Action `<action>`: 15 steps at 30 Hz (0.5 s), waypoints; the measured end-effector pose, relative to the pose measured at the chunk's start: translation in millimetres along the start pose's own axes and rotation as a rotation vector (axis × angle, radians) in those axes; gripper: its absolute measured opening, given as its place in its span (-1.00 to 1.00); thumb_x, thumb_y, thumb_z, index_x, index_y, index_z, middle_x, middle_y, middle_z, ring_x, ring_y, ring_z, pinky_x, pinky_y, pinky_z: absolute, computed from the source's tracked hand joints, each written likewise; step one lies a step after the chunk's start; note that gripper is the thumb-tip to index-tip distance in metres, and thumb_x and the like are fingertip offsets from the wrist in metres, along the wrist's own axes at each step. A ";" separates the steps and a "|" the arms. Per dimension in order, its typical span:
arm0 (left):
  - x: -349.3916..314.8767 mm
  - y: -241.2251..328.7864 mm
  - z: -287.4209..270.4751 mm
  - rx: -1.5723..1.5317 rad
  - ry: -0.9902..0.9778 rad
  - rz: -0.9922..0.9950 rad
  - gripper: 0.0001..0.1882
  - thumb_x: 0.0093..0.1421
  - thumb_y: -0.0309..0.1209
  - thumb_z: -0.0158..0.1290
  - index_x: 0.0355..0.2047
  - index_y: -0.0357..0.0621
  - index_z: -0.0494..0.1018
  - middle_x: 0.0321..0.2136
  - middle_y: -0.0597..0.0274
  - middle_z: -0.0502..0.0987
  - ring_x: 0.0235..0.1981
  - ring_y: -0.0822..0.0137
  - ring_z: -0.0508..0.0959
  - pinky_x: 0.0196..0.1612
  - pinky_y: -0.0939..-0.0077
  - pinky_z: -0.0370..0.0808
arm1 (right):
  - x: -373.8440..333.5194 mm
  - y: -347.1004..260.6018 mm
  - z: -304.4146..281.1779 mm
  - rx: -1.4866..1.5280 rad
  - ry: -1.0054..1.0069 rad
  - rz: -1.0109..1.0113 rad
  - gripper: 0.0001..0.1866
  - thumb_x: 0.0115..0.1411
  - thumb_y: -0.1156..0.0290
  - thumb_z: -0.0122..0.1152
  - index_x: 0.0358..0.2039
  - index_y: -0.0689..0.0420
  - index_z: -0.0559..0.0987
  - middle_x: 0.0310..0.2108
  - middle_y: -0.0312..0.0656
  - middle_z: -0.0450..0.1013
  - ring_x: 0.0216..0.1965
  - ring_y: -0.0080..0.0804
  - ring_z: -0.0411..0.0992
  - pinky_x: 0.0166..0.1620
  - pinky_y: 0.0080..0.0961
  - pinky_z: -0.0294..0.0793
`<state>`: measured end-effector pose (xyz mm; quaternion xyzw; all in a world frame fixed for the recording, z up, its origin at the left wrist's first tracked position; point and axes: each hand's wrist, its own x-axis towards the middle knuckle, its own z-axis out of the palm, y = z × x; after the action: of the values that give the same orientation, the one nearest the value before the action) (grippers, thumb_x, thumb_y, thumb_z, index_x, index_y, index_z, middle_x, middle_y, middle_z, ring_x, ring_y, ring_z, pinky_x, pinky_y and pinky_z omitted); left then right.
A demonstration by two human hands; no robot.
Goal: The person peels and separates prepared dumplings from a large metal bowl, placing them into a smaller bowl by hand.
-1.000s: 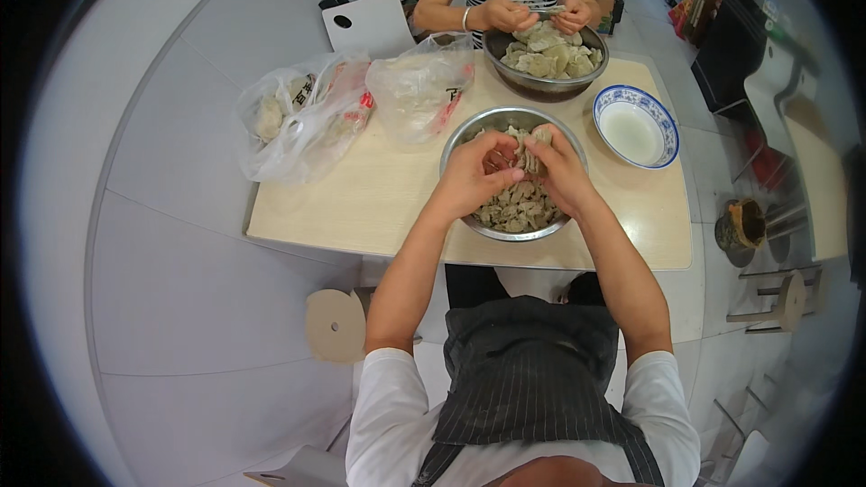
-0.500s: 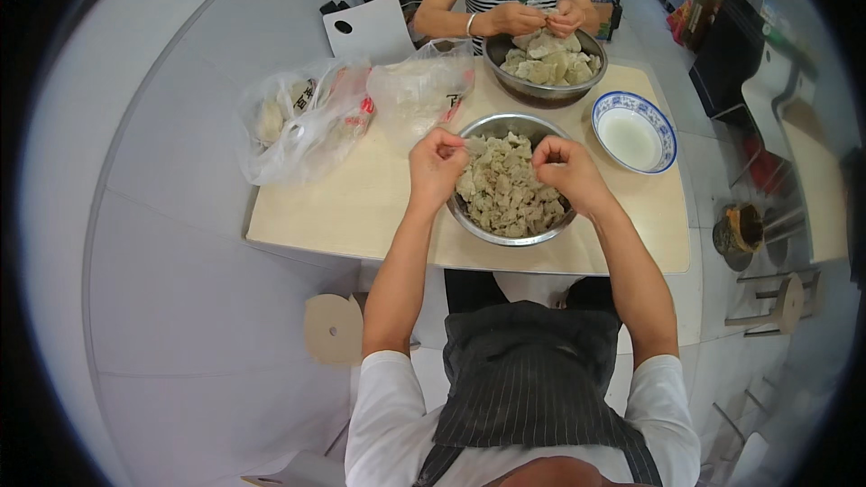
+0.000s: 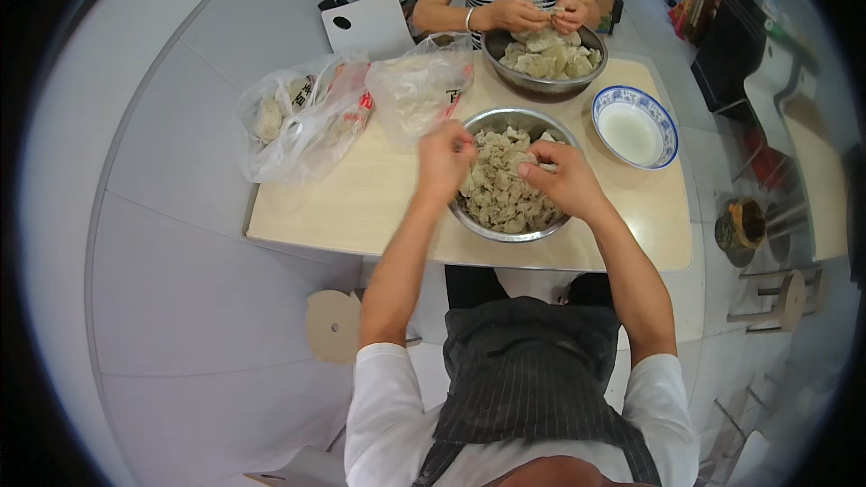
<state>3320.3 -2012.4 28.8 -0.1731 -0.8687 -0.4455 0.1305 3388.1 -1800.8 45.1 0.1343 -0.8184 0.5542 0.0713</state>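
A steel bowl [image 3: 514, 237] near the table's front edge holds a heap of small, pale grey-green torn pieces [image 3: 507, 182]. I cannot tell what food they are. At the bowl's left rim, my left hand [image 3: 445, 162] has its fingers curled together; it is slightly blurred, and whatever they pinch is hidden. Over the right part of the heap, my right hand [image 3: 564, 179] has thumb and fingers closed low against the pieces. What it grips there does not show clearly.
Across the table [image 3: 352, 216], a co-worker's hands [image 3: 541, 14] work above a second bowl [image 3: 544, 90] of larger pale pieces. A blue-patterned white bowl [image 3: 635, 126] with cloudy liquid stands right. Two clear plastic bags [image 3: 307, 126] [image 3: 419, 95] lie left. A stool [image 3: 334, 326] stands below.
My left hand has turned and its fingers have drawn back toward the bowl's rim. My right hand has shifted slightly left, lower over the pieces. The co-worker's hands stay above their bowl.
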 end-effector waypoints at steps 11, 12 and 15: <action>-10.8 34.4 2.1 -0.225 -0.347 0.057 -0.91 0.05 -0.63 0.10 -0.40 -0.26 0.47 -0.54 0.38 0.48 -0.52 0.63 0.41 -0.46 0.70 0.36 | 6.5 -13.6 0.3 -0.330 -0.012 -0.058 -0.82 0.01 0.39 0.31 -0.41 0.22 0.61 -0.43 -0.02 0.56 -0.36 -0.04 0.50 -0.18 -0.21 0.46; -12.5 30.1 5.9 -0.283 -0.302 0.049 -0.92 0.05 -0.64 0.10 -0.41 -0.26 0.46 -0.54 0.38 0.48 -0.52 0.63 0.42 -0.46 0.70 0.35 | 7.1 -14.8 0.2 -0.290 -0.028 -0.014 -0.82 0.01 0.38 0.31 -0.41 0.22 0.61 -0.43 -0.02 0.56 -0.34 -0.04 0.50 -0.19 -0.22 0.46; -15.5 19.1 19.0 -0.390 -0.204 0.013 -0.93 0.06 -0.64 0.08 -0.43 -0.26 0.45 -0.54 0.38 0.48 -0.51 0.62 0.42 -0.46 0.69 0.36 | 6.2 -12.6 0.8 -0.162 -0.051 0.072 -0.82 0.02 0.36 0.32 -0.41 0.20 0.61 -0.42 -0.03 0.56 -0.33 -0.05 0.50 -0.22 -0.26 0.45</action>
<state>3341.0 -1989.2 26.0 -0.2450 -0.7737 -0.5842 0.0088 3386.0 -1806.7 57.6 0.1129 -0.8664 0.4848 0.0411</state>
